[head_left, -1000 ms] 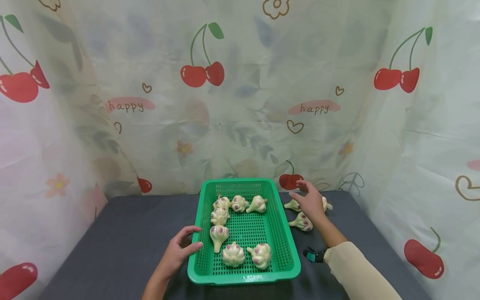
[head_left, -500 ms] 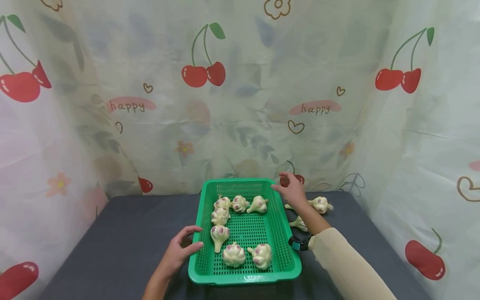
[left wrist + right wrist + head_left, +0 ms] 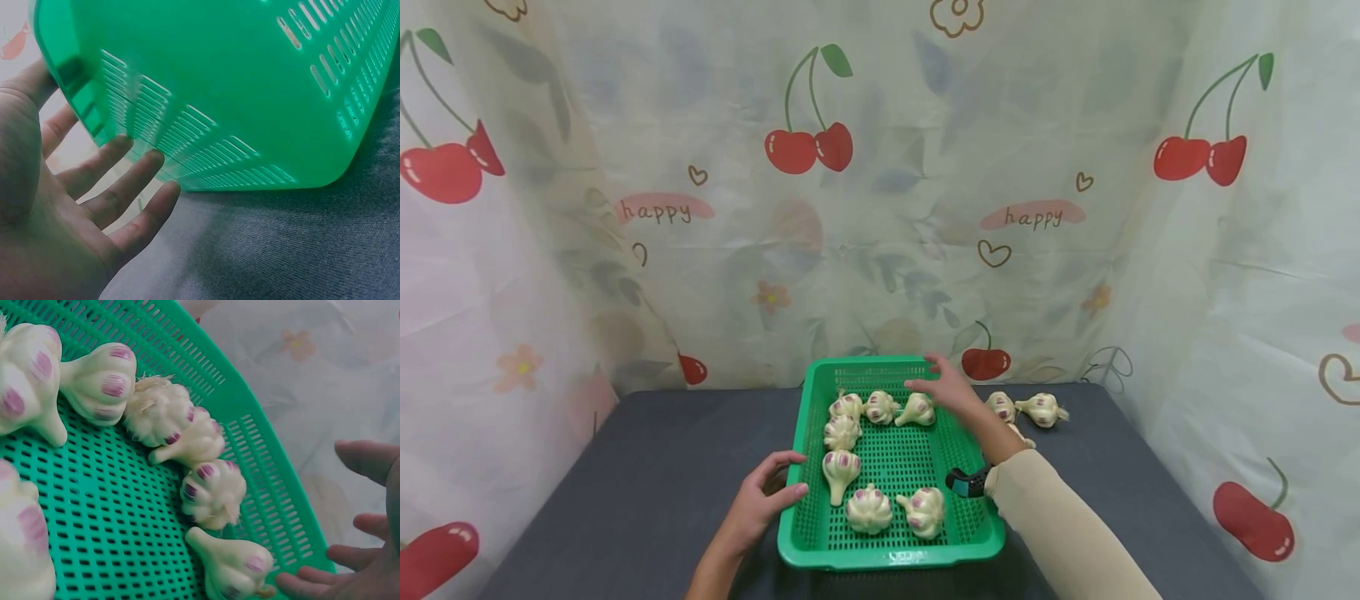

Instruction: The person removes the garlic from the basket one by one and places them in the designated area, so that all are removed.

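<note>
Head view: my right hand (image 3: pixel 951 387) is hovering at the 1 o'clock of the green basket (image 3: pixel 891 557), fingers parted and loosely bent, and it is holding nothing. Just beneath, a garlic bulb (image 3: pixel 917 409) is lying near the far wall; I cannot tell whether a fingertip is touching it. My left hand (image 3: pixel 767 493) is resting at the basket's rim between 8 and 9 o'clock, half open, fingers reaching along the outside of the wall without clenching; I think it is steadying the basket.

Going outward, six more bulbs are lying inside: at 12 (image 3: pixel 880 407), 11 (image 3: pixel 847 406), 10 (image 3: pixel 842 433), 9 (image 3: pixel 841 468), 7 (image 3: pixel 869 510) and 5 o'clock (image 3: pixel 925 512). Those at the far left are sitting close together, the walls probably stopping them from rolling off.

Outside, beyond 2 o'clock, two loose bulbs (image 3: pixel 1043 410) are lying side by side, with another partly hiding behind my forearm nearer 3, likely within easy reach of my right side. The dark cloth (image 3: pixel 700 475) is lying under everything, probably giving the basket some grip.
</note>
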{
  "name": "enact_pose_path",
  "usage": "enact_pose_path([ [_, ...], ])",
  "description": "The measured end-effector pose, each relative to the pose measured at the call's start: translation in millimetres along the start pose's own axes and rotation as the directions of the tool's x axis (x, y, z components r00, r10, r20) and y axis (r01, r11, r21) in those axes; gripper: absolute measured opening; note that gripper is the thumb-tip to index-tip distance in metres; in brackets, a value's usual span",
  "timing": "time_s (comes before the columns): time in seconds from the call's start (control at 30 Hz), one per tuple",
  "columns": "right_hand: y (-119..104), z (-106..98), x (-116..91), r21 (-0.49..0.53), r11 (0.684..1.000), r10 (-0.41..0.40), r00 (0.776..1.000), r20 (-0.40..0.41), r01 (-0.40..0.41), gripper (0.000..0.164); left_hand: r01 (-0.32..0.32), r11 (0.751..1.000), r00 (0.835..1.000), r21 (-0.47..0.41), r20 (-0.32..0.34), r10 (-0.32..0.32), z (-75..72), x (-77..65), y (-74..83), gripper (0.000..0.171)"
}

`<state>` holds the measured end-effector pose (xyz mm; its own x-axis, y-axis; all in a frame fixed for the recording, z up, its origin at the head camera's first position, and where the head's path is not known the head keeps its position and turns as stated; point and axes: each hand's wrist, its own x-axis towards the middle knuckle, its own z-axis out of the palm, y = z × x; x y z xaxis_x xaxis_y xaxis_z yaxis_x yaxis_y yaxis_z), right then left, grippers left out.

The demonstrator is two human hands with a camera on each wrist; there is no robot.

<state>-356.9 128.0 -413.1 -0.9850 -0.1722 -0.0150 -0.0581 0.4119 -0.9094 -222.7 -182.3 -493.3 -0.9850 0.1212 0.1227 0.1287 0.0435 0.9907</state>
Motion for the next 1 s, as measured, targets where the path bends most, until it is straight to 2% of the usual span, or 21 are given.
enact_pose_path([
  [0.23, 6, 20, 10, -0.096, 0.992, 0.078, 0.997, 0.024, -0.075, 0.079, -0.007, 1.0, 1.0, 0.001, 0.021, 0.006, -1.5, 0.1, 0.4, 0.041],
  [0.5, 17, 36, 20, -0.212, 0.973, 0.103, 0.994, 0.024, -0.096, 0.08, 0.003, 1.0, 0.999, -0.008, 0.037, -0.003, -2.9, 0.1, 0.6, 0.042],
  [0.67, 16, 36, 18, -0.278, 0.959, 0.087, 0.99, 0.109, -0.054, 0.074, -0.001, 1.0, 1.0, 0.003, 0.028, 0.001, -3.3, 1.0, 1.4, 0.04],
  [0.83, 21, 35, 19, -0.363, 0.931, 0.05, 0.975, 0.214, 0.032, 0.061, -0.001, 1.0, 1.0, 0.011, 0.025, 0.0, -2.7, 0.8, 1.1, 0.04],
  [1.0, 23, 36, 18, -0.428, 0.9, 0.033, 0.967, 0.254, 0.082, 0.056, 0.001, 1.0, 1.0, 0.011, 0.026, -0.001, -1.9, 0.2, 0.7, 0.041],
])
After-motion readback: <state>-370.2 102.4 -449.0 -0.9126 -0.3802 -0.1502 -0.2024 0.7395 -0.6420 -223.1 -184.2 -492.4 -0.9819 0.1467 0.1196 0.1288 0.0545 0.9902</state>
